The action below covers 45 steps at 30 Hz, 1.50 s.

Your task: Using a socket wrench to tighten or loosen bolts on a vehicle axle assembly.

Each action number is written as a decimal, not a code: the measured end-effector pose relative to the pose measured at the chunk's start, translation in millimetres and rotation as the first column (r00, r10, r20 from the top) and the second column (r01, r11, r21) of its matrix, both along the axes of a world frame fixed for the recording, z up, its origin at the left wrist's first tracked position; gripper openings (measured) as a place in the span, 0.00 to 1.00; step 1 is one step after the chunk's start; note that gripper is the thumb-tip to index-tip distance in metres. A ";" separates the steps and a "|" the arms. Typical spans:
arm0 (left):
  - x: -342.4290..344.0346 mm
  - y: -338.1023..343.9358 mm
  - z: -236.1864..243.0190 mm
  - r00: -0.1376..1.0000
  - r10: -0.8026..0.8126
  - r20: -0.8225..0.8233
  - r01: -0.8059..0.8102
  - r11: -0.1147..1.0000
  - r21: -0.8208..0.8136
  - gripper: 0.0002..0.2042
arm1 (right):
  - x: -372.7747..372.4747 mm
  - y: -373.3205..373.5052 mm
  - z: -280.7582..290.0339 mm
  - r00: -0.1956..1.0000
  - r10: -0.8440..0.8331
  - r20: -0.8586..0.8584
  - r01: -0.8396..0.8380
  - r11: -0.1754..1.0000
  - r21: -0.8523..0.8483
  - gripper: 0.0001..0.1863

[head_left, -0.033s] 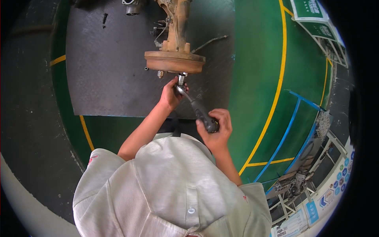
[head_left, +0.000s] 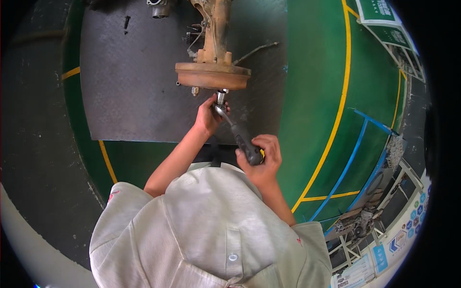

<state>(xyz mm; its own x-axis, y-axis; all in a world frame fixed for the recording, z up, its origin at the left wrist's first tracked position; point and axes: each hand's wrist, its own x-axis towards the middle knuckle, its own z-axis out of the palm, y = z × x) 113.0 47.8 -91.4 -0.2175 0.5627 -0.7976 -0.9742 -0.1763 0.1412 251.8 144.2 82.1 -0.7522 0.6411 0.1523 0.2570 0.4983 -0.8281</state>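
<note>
A ratchet wrench with a black grip runs from my left hand down to my right. Its silver socket points at the outer face of a rusty brake drum, at a stud or nut there. My left hand is closed round the ratchet head just behind the socket. With thumb on one side and curled fingers on the other, my right hand grips the end of the handle. The rusty axle housing extends away behind the drum. Whether the socket is fully seated cannot be made out.
The drum and axle lie over a dark work surface. Small metal fittings sit left of the drum. A bolt lies far left, near a metal part. Right, a green floor carries yellow lines; an engine-like assembly stands beyond.
The handle end and my right hand have shifted slightly left, toward my body's midline. My left hand stays at the ratchet head and socket.
</note>
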 end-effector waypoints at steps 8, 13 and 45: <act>5.3 9.7 15.9 0.993 0.108 0.035 -0.108 0.994 0.000 0.17 | -24.4 26.9 1.9 0.992 0.126 -0.025 -0.125 0.991 0.039 0.21; 7.3 11.0 19.4 0.991 0.128 0.028 -0.128 0.992 -0.013 0.17 | -23.9 31.6 2.8 0.992 0.123 -0.016 -0.123 0.992 0.016 0.20; -25.4 -52.2 171.7 0.791 0.156 -0.591 0.196 0.851 0.487 0.19 | 68.9 -15.2 72.2 0.991 -0.109 0.078 0.131 0.916 -0.380 0.15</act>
